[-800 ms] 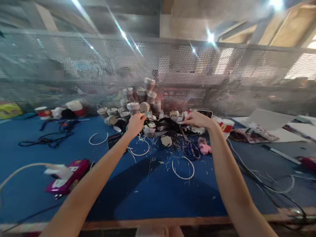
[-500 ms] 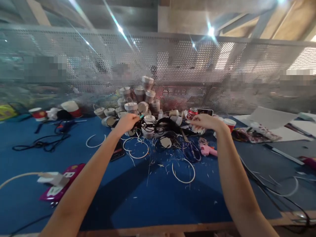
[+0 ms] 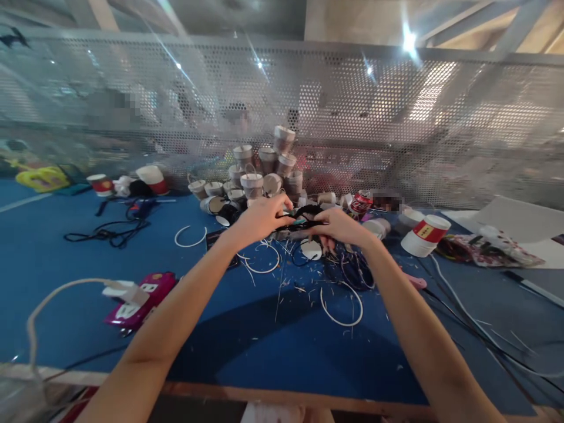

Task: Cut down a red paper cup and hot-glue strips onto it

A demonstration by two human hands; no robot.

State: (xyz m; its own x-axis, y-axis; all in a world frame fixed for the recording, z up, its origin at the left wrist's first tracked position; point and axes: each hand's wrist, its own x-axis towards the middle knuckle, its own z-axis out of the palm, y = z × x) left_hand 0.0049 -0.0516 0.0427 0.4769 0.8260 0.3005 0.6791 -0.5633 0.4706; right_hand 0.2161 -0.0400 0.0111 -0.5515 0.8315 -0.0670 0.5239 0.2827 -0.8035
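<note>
Over the middle of the blue table, my left hand (image 3: 263, 220) is closed, its fingers pinching a bundle of black cord (image 3: 308, 210). My right hand (image 3: 338, 227) grips the other side of that cord, close to the left. A small teal piece (image 3: 299, 222) shows between the two hands; what it is I cannot make out. Below the hands lies a round white disc (image 3: 311, 249) among white scraps. Dark blue-handled scissors (image 3: 355, 270) rest near my right wrist. My right forearm hides most of a pink glue gun (image 3: 416, 282).
Small whitish pots (image 3: 252, 185) are piled behind my hands, beside a red soda can (image 3: 360, 202). White hoops (image 3: 341, 305) lie on the blue table (image 3: 282, 352). A purple pack (image 3: 152, 296) with a white plug is at left, a red-and-white paper cup (image 3: 425, 235) at right. A perforated metal screen (image 3: 343, 100) stands behind.
My hands were apart and have come together around the black cord, the right one moving inward. The view has turned a little, so most things sit further right.
</note>
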